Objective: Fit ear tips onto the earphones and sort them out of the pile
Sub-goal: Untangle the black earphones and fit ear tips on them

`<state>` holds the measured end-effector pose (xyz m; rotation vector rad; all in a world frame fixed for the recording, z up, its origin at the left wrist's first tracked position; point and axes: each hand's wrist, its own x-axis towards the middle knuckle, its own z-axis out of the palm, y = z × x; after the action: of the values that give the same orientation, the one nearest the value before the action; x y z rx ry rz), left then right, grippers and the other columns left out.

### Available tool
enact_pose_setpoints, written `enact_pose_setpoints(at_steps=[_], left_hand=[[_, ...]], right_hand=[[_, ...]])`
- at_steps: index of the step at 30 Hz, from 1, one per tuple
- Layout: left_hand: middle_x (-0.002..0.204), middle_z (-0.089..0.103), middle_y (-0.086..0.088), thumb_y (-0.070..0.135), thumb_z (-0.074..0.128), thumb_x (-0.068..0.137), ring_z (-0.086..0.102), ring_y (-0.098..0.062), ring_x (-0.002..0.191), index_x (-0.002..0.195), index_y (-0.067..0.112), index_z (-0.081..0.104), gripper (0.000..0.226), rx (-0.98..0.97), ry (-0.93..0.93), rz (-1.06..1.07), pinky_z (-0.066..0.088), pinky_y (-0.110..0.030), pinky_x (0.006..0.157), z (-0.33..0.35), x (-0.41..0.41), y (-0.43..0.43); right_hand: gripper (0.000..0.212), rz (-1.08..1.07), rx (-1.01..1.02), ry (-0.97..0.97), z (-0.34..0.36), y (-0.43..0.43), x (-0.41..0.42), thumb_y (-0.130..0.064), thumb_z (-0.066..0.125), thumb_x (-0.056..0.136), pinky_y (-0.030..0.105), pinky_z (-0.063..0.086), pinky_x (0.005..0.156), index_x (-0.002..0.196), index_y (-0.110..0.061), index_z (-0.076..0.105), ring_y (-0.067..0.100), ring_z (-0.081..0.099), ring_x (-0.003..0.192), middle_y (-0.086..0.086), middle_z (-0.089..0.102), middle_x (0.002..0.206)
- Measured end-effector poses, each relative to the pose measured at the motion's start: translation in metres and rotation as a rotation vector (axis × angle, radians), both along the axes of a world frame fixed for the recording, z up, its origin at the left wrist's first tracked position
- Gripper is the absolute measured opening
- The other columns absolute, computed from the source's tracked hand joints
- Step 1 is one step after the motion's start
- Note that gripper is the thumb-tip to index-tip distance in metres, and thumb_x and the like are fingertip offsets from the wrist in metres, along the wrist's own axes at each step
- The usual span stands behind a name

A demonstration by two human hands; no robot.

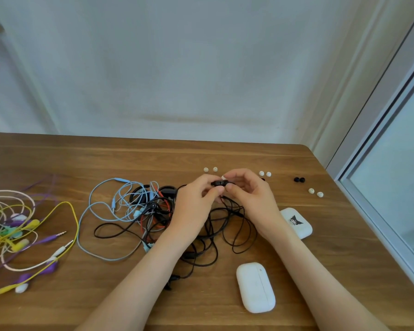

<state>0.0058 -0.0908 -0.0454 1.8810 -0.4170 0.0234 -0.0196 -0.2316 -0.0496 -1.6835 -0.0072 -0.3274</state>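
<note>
A black earbud [218, 183] is held between both hands above the table's middle. My left hand [196, 201] pinches its left end. My right hand [246, 189] pinches the right end, with a white ear tip [223, 177] at its fingertips on top of the bud. The bud's black cable [227, 225] hangs down into loops beneath my hands. A tangled pile of black, red and light-blue earphones [141, 209] lies to the left of my hands. Loose white ear tips [210, 169] [264, 173] [315, 192] and black ear tips [299, 179] lie in pairs along the far side.
A heap of yellow, purple, green and pink earphones [22, 232] lies at the table's left edge. A white charging case [255, 287] lies near the front, and another white case with a cartoon print [296, 222] sits right of my right wrist. A window frame borders the right side.
</note>
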Motion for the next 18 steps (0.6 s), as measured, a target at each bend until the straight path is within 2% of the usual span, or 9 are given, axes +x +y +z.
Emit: enact_pose_setpoints(at_steps=[4,7,9,11,13,14,16,18], left_hand=[[0.082,0.07,0.005,0.02,0.06,0.093,0.064,0.002,0.071,0.104,0.025,0.065,0.013,0.017,-0.006,0.013,0.047,-0.007,0.068,0.0,0.0,0.0],[0.086,0.071,0.005,0.021,0.06,0.093,0.065,0.003,0.075,0.102,0.024,0.065,0.011,-0.027,0.041,0.027,0.05,-0.013,0.074,0.0,0.0,0.0],[0.087,0.072,0.004,0.018,0.059,0.093,0.068,0.001,0.076,0.101,0.025,0.061,0.011,-0.076,0.094,0.027,0.051,-0.016,0.077,0.001,-0.001,-0.001],[0.086,0.073,0.002,0.015,0.059,0.092,0.069,0.0,0.075,0.102,0.022,0.06,0.012,-0.126,0.139,0.027,0.05,-0.013,0.078,0.001,0.0,-0.001],[0.081,0.072,0.001,0.014,0.061,0.091,0.067,0.0,0.074,0.104,0.019,0.061,0.014,-0.153,0.164,0.032,0.048,-0.012,0.077,0.002,0.0,-0.002],[0.079,0.072,0.001,0.014,0.062,0.09,0.067,0.0,0.075,0.104,0.02,0.062,0.015,-0.167,0.179,0.029,0.048,-0.016,0.08,0.002,0.001,-0.003],[0.075,0.072,0.001,0.016,0.063,0.089,0.067,-0.004,0.08,0.103,0.023,0.064,0.015,-0.192,0.216,0.018,0.047,-0.025,0.088,0.001,0.001,-0.003],[0.072,0.071,0.002,0.016,0.062,0.089,0.066,-0.008,0.085,0.102,0.024,0.066,0.016,-0.212,0.243,0.004,0.047,-0.034,0.094,-0.001,0.002,-0.003]], right_hand=[[0.02,-0.004,-0.017,-0.007,0.0,-0.001,0.001,-0.004,0.063,0.088,0.026,0.052,0.088,0.099,-0.021,0.066,0.012,0.064,0.096,-0.003,0.068,0.099],[0.013,-0.059,-0.072,-0.024,0.002,-0.002,-0.001,-0.013,0.06,0.092,0.014,0.047,0.082,0.102,-0.02,0.065,0.001,0.061,0.093,-0.009,0.067,0.098],[0.017,-0.229,-0.262,-0.006,0.0,-0.008,0.001,-0.02,0.051,0.097,0.014,0.043,0.085,0.11,-0.02,0.062,0.0,0.057,0.099,-0.013,0.062,0.105],[0.03,-0.39,-0.559,0.066,-0.005,-0.017,0.006,-0.02,0.042,0.101,0.025,0.038,0.099,0.129,-0.017,0.053,0.011,0.049,0.118,-0.008,0.055,0.121],[0.044,-0.41,-0.838,0.246,-0.012,-0.025,0.01,-0.017,0.036,0.101,0.036,0.028,0.108,0.145,-0.012,0.034,0.022,0.036,0.133,0.004,0.042,0.144],[0.049,-0.388,-0.944,0.344,-0.016,-0.027,0.012,-0.016,0.033,0.101,0.039,0.024,0.111,0.149,-0.011,0.024,0.025,0.03,0.137,0.007,0.033,0.151],[0.052,-0.36,-1.046,0.443,-0.022,-0.029,0.013,-0.017,0.029,0.102,0.041,0.019,0.113,0.152,-0.011,0.015,0.027,0.022,0.141,0.007,0.023,0.157],[0.05,-0.384,-1.072,0.424,-0.024,-0.031,0.014,-0.016,0.029,0.102,0.042,0.02,0.112,0.151,-0.012,0.02,0.026,0.025,0.139,0.006,0.029,0.154]])
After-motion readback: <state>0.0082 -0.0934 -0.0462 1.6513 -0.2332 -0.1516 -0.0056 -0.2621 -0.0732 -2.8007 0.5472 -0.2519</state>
